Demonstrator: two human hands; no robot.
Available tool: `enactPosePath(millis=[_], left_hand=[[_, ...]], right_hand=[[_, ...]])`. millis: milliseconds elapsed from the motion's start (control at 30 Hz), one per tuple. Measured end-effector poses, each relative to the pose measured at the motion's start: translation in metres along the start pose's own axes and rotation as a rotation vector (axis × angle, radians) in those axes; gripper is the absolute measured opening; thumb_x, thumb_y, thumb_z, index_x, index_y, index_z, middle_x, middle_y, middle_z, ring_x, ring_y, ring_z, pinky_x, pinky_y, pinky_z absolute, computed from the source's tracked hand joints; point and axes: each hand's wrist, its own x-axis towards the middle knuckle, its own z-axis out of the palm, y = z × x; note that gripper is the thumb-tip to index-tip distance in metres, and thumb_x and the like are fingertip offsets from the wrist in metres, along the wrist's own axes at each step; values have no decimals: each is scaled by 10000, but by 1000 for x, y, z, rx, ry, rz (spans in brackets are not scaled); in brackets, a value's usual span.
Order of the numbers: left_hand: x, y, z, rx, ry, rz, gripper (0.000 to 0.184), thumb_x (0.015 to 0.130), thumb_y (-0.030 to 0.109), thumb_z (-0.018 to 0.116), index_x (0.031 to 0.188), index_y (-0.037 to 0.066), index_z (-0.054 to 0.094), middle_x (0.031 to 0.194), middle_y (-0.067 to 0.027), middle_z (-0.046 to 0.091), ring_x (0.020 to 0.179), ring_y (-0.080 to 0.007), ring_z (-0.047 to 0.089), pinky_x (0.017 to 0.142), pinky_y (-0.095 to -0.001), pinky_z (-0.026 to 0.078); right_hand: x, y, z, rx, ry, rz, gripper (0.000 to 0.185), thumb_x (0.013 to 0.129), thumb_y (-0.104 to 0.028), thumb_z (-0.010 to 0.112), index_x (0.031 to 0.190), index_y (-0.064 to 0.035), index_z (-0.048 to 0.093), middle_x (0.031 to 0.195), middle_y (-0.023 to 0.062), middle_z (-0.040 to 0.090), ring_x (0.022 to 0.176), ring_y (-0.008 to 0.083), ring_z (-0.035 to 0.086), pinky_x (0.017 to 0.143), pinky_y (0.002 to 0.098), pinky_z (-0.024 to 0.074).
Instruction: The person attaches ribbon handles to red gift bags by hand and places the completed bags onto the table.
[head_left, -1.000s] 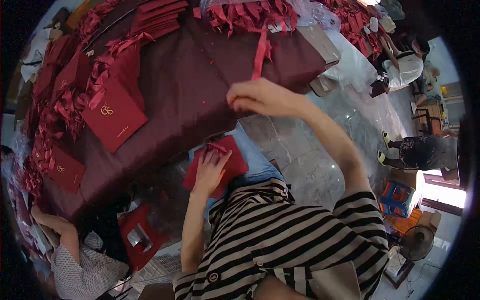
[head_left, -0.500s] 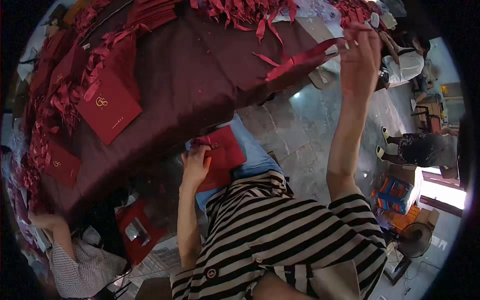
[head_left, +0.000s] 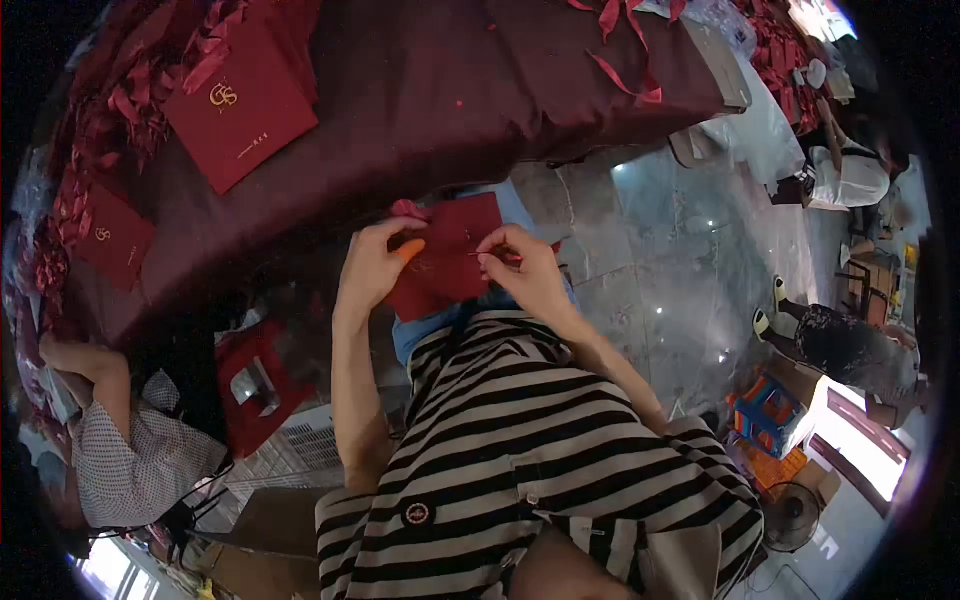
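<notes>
A flat red paper piece (head_left: 462, 222), which looks like a folded bag, lies across my lap on blue cloth. My left hand (head_left: 375, 262) grips its left side, with a bit of red ribbon (head_left: 405, 209) by the fingertips. An orange cover (head_left: 410, 250) sits on one digit of that hand. Over the right part of the piece, my right hand (head_left: 525, 268) is closed in a pinch. Something thin shows at its fingertips, too small to name. Matching red pieces with a gold logo (head_left: 240, 105) lie on the table to the left.
A table under dark red cloth (head_left: 400, 110) runs in front of me, with loose red ribbons (head_left: 630, 60) on it. A red stool (head_left: 262, 385) stands at lower left, near a person in a dotted garment (head_left: 145, 465). More people and a fan (head_left: 790, 515) are at right.
My right hand has come down and inward from far out at upper right, where it held a stretched red ribbon, to the paper piece. My left hand keeps its grip; the view has shifted.
</notes>
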Motion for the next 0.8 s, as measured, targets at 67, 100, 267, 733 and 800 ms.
enactPosePath(millis=[67,100,267,733,800], left_hand=[[1,2,5,-125,-127,-59,266,817,46,661,1078,-3,653,972,-155,690,908,-233,660,825,-322,489],[1,-2,13,-127,-133,-59,266,817,46,661,1078,-3,653,972,-155,690,908,-233,660,825,-322,489],[0,-19,53,-457,-203,-191,337,837,26,645,1172,0,617,1080,-87,643,1008,-160,575,887,-296,441],[4,-21,59,-434,-192,-68,360,798,-8,630,1156,14,654,1058,-115,675,1004,-192,606,884,-320,465],[4,-18,58,-280,-230,-44,377,829,84,616,1203,34,629,1176,-145,648,1091,-254,604,956,-354,449]], right_hand=[[1,2,6,-131,92,-157,98,835,16,648,914,12,591,875,74,613,750,134,642,655,252,522],[3,7,7,-132,96,-151,98,835,16,648,914,12,591,875,74,613,750,134,642,655,252,522],[8,38,7,-335,201,-288,135,761,48,653,862,7,574,822,121,572,674,217,619,598,288,501],[6,39,10,-534,237,-395,151,778,-66,664,846,-73,529,846,123,542,613,313,584,520,411,477],[7,35,11,-572,240,-411,150,776,-66,663,843,-72,528,846,127,540,634,319,588,524,416,478]])
